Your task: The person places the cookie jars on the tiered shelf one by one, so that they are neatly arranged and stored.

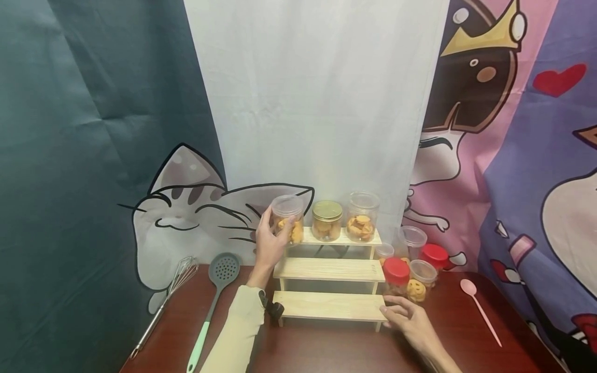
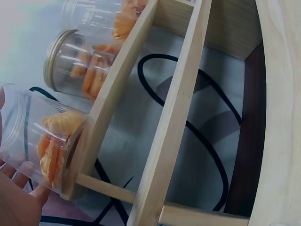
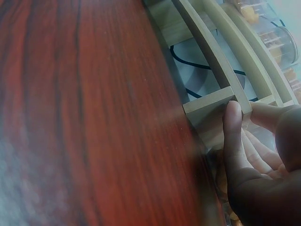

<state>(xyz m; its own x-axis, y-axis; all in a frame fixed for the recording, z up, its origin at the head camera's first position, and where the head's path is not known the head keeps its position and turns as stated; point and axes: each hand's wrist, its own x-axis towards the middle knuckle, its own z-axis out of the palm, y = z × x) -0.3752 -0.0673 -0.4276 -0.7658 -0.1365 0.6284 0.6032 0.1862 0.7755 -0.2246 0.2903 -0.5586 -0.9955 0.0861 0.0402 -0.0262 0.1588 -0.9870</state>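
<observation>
My left hand grips a clear-lidded jar of orange-brown snacks at the left end of the top tier of a three-tier wooden rack. In the left wrist view the base of this snack jar is right at the shelf board, with fingers along its side. Beside it on that tier stand a gold-lidded jar and a taller clear jar, both part-filled with snacks. My right hand pinches the right end of the lowest board, thumb beneath it in the right wrist view.
Right of the rack cluster several jars, including a red-lidded jar and a clear-lidded cookie jar. A pink spoon lies farther right. On the left are a whisk and a grey slotted spatula. Printed curtains hang behind the brown table.
</observation>
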